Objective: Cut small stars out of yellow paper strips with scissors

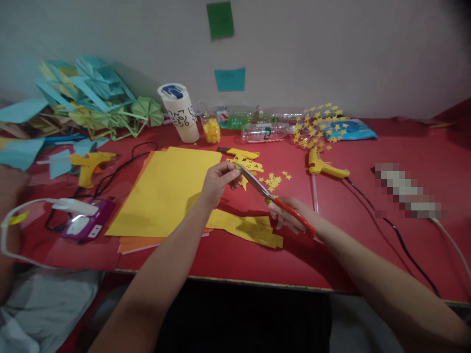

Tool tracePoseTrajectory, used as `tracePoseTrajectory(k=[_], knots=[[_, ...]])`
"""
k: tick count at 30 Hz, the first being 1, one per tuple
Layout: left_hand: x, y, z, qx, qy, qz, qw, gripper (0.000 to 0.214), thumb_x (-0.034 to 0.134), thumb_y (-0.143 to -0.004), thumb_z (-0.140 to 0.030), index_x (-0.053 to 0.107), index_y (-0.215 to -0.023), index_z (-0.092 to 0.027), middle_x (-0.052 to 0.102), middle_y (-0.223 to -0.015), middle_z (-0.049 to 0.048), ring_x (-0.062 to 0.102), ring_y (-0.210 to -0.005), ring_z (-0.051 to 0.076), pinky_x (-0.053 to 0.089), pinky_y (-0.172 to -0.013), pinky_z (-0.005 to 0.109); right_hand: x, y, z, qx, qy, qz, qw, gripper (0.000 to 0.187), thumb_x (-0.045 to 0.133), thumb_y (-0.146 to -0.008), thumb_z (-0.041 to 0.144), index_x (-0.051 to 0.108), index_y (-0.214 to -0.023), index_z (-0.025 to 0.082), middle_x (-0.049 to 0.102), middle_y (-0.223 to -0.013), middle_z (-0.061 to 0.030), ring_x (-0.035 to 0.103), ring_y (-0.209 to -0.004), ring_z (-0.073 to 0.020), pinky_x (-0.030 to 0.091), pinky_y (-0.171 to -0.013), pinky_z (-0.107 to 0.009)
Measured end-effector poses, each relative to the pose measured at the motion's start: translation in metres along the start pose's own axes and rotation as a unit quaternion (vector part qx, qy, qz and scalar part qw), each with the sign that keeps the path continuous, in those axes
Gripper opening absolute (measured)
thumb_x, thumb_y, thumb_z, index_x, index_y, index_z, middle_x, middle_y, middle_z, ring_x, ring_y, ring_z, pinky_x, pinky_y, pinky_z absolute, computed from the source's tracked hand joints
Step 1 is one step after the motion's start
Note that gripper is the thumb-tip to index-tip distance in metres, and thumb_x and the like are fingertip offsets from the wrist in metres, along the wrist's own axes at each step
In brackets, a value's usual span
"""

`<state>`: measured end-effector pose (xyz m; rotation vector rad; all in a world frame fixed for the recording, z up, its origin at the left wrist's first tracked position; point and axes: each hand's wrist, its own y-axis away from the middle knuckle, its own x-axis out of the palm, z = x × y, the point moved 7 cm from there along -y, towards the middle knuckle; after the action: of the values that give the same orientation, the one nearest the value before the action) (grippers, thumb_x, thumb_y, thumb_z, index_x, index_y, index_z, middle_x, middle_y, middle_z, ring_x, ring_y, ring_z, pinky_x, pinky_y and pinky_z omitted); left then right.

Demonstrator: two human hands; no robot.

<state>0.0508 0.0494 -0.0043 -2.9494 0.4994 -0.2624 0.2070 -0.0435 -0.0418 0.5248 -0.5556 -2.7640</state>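
Observation:
My right hand (289,214) grips a pair of scissors (294,215) with red handles, its blades pointing up and left. At the blade tips my left hand (220,181) is closed in a pinch on a small piece of yellow paper, mostly hidden by the fingers. Just beyond lie yellow paper scraps (250,163) and a loose heap of small cut paper stars (273,181). Below the hands, yellow paper strips (246,228) rest on the red table (235,267). A stack of yellow paper sheets (169,191), with orange ones underneath, lies partly under my left forearm.
A yellow utility knife (241,153) lies behind the scraps. Glue guns (327,169) with cables stand at right and left, near a purple power strip (88,220). Plastic bottles (265,132), a white tumbler (180,115) and folded paper shapes (99,93) line the wall. Another person's arm (11,206) shows at left.

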Motion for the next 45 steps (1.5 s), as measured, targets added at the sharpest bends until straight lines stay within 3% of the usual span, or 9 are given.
tracePoseTrajectory(k=[3,7,12,16,22,30,42,45], knots=[[0.0,0.0004,-0.0002,-0.001,0.002,0.0,1.0,0.015,0.062,-0.067,-0.025,0.054,-0.06,-0.016,0.059,-0.053,-0.0027,0.051,-0.042,0.006,0.041,-0.043,0.019,0.0005,0.0018,0.004,-0.006,-0.002,-0.001,1.0,0.048,0.058,-0.07,0.063,0.045,-0.059,0.018,0.044,-0.039,0.0054,0.044,-0.03,-0.006,0.025,-0.025,-0.015],[-0.0004,0.0004,-0.0001,-0.002,0.006,-0.001,1.0,0.014,0.062,-0.067,-0.023,0.054,-0.06,-0.015,0.059,-0.053,-0.0024,0.051,-0.042,0.006,0.041,-0.043,0.019,0.0004,0.0036,0.0069,0.01,-0.003,-0.003,1.0,0.046,0.059,-0.073,0.059,0.044,-0.058,0.018,0.046,-0.04,0.0057,0.037,-0.025,-0.0031,0.026,-0.025,-0.016],[-0.0002,-0.0003,0.001,-0.002,0.014,0.004,1.0,0.013,0.062,-0.068,-0.022,0.054,-0.06,-0.016,0.06,-0.054,-0.0027,0.051,-0.042,0.006,0.041,-0.043,0.019,0.0003,0.004,0.0079,0.017,-0.006,-0.006,1.0,0.046,0.061,-0.072,0.058,0.043,-0.057,0.018,0.042,-0.037,0.0075,0.04,-0.026,-0.0044,0.028,-0.025,-0.016],[-0.0009,-0.0005,0.0021,-0.003,0.023,0.005,1.0,0.013,0.062,-0.067,-0.022,0.054,-0.06,-0.016,0.06,-0.054,-0.0031,0.052,-0.042,0.006,0.04,-0.042,0.019,0.0003,0.0042,0.0076,0.015,-0.013,-0.008,1.0,0.045,0.062,-0.071,0.056,0.043,-0.056,0.018,0.043,-0.037,0.0076,0.036,-0.024,-0.0025,0.03,-0.025,-0.016],[-0.003,-0.0003,0.0042,-0.013,0.016,-0.001,1.0,0.012,0.062,-0.067,-0.024,0.054,-0.061,-0.016,0.06,-0.054,-0.0032,0.051,-0.042,0.006,0.041,-0.043,0.019,-0.0004,0.0037,0.0059,0.007,-0.011,-0.009,1.0,0.044,0.062,-0.072,0.055,0.043,-0.056,0.019,0.042,-0.037,0.0067,0.038,-0.026,-0.0043,0.023,-0.023,-0.016],[-0.0047,0.0001,0.0019,-0.011,0.006,-0.014,1.0,0.013,0.061,-0.068,-0.026,0.054,-0.062,-0.017,0.058,-0.053,-0.0032,0.051,-0.043,0.006,0.041,-0.044,0.019,-0.0027,0.0033,0.0054,0.008,-0.004,-0.016,1.0,0.042,0.062,-0.073,0.053,0.043,-0.058,0.019,0.042,-0.038,0.0066,0.042,-0.027,-0.0064,0.027,-0.025,-0.018],[-0.006,-0.0002,0.0012,-0.012,0.015,-0.022,1.0,0.011,0.059,-0.066,-0.024,0.053,-0.061,-0.017,0.058,-0.053,-0.0034,0.05,-0.042,0.005,0.041,-0.044,0.019,-0.0051,0.0008,0.0025,0.006,-0.005,-0.023,1.0,0.046,0.064,-0.066,0.06,0.045,-0.056,0.02,0.041,-0.036,0.0066,0.043,-0.027,-0.0081,0.026,-0.024,-0.018],[-0.0058,0.0006,0.0002,-0.015,0.016,-0.024,0.999,0.01,0.06,-0.066,-0.024,0.054,-0.061,-0.017,0.058,-0.054,-0.0029,0.051,-0.043,0.006,0.042,-0.043,0.019,-0.0054,0.0003,0.0055,-0.021,-0.021,-0.018,0.999,0.046,0.062,-0.068,0.061,0.045,-0.057,0.02,0.037,-0.032,0.009,0.038,-0.025,-0.0061,0.039,-0.033,-0.02]])
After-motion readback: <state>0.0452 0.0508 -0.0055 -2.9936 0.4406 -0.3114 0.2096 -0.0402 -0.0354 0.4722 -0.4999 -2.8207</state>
